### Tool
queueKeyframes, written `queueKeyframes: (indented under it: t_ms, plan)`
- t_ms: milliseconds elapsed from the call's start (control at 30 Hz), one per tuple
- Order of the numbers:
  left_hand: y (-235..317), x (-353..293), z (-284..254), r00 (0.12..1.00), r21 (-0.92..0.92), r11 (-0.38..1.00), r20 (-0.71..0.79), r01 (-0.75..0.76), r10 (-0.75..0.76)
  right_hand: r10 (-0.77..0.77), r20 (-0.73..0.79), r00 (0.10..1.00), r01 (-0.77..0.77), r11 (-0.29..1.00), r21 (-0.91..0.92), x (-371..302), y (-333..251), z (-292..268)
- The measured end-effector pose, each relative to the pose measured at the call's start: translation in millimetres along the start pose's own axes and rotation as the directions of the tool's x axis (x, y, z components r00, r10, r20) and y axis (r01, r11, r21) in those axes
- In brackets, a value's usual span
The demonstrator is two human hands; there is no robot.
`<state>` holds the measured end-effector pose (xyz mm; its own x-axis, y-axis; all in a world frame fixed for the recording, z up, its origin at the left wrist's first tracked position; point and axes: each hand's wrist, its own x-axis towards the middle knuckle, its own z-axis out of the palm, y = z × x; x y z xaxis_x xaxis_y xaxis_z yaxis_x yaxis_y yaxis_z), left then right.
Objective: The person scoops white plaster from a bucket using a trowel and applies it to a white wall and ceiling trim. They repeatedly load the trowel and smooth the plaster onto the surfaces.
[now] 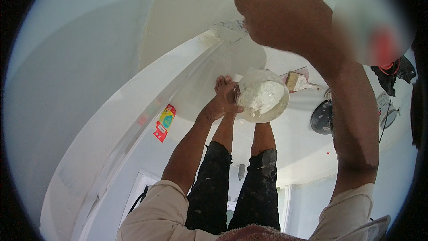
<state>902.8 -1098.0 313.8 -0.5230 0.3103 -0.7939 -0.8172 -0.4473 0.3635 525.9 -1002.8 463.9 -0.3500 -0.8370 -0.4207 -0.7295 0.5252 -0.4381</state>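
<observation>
Left hand [220, 105] grips tub [273, 117] of white paste [266, 98], fingers partly hidden. Right hand [272, 6] far, curled, fingers hidden; cannot tell if holding smeared flat piece [228, 31].

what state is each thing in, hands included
left hand: closed on the tub's edge
tub: open, tilted, partly filled
white paste: lumpy, uneven
right hand: closed on the blade
blade: smeared, held at the ledge
brush: lying down, out of hand
trousers: stained, ragged at the hems
black round thing: partly hidden, state unclear
</observation>
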Motion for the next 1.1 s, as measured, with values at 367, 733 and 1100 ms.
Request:
queueKeyframes:
  t_ms: [367, 733, 1100]
  plan:
    - [-5, 2, -4, 1.000, 0.028, 1.000, -0.020, -0.006, 0.007, -0.213, -0.059, 0.975, 0.220, 0.961, 0.168, -20, 8, -39]
    - [-7, 4, -2, 1.000, -0.024, 1.000, 0.024, -0.012, 0.012, 0.489, -0.159, 0.857, -0.107, 0.472, 0.875, -79, 9, 223]
    - [-25, 17, -27, 0.996, -0.048, 0.997, 0.057, 0.067, -0.064, 0.647, -0.314, 0.695, -0.143, 0.552, 0.822, -73, -63, 249]
